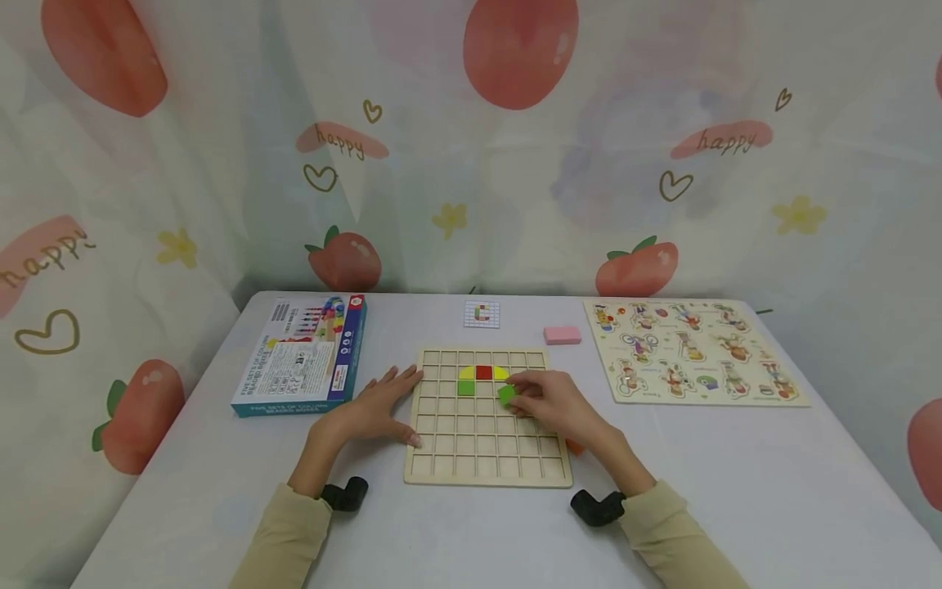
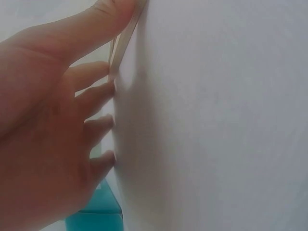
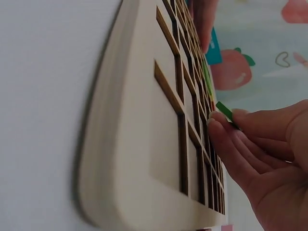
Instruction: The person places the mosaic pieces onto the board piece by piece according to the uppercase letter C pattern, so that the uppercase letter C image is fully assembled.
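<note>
Right hand (image 1: pixel 552 402) had a green tile (image 1: pixel 506 396) pinched between thumb and fingers, over the grid board (image 1: pixel 487 446), just nearer the person than the right yellow piece (image 1: pixel 500 373); tile sat slanted, couldn't tell if it touched the board; left hand (image 1: pixel 374 409) was spread at the board's left edge, fingers apart, thumb on the rim, gripping nothing; board lay flat mid-surface (image 1: pixel 471 540), between the two hands; its second row from the back carried a left yellow piece (image 1: pixel 467 373), a red square (image 1: pixel 483 372) and the right yellow piece, side by side; a green square (image 1: pixel 466 388) filled the cell in front of the left yellow one; pattern card (image 1: pixel 482 314) lay behind the board; pink block (image 1: pixel 562 335) was right of the card; orange piece (image 1: pixel 575 447), partly hidden, sat by the right wrist; box (image 1: pixel 294 368) at left, picture puzzle (image 1: pixel 692 394) at right; printed curtain (image 1: pixel 500 180) hung behind.
</note>
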`<state>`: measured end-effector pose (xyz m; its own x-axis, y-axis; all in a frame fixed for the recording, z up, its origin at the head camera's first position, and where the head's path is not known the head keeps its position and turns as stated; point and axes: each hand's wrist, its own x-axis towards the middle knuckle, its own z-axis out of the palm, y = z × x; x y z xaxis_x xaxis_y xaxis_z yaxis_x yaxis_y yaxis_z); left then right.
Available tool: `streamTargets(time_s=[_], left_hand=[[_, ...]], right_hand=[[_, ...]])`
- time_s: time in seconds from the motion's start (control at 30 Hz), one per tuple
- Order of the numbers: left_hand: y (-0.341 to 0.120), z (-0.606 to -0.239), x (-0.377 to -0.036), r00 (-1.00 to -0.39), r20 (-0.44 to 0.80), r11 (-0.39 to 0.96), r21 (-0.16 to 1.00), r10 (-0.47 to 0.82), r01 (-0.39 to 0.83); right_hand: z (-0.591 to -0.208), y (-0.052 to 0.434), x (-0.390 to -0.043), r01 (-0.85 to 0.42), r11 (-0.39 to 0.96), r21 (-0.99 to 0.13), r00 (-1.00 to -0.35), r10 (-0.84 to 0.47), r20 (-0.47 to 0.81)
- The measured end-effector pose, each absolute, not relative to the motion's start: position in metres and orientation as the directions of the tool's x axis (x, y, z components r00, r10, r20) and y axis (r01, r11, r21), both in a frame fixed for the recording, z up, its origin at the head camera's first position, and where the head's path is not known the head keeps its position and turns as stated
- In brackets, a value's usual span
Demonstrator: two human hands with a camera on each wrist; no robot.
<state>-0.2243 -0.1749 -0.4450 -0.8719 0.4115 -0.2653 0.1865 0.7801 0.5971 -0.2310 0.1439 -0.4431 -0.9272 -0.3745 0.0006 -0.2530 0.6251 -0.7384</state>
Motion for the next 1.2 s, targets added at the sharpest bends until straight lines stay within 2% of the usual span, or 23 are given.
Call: streamTargets(time_s=[0.3,1.2], left_hand=[[-0.175,-0.446,-0.226,-0.87,-0.264,0.778,0.598,0.417,0.191],[-0.176,-0.446,-0.225,-0.866,-0.256,0.776,0.595,0.43,0.21]], right_hand=[[-0.444,0.126,-0.238,-0.324,0.628,-0.707,-0.905,-0.423,0.039],[-0.443,0.11,-0.242,-0.338,0.648,-0.683,-0.89,-0.456,0.009]])
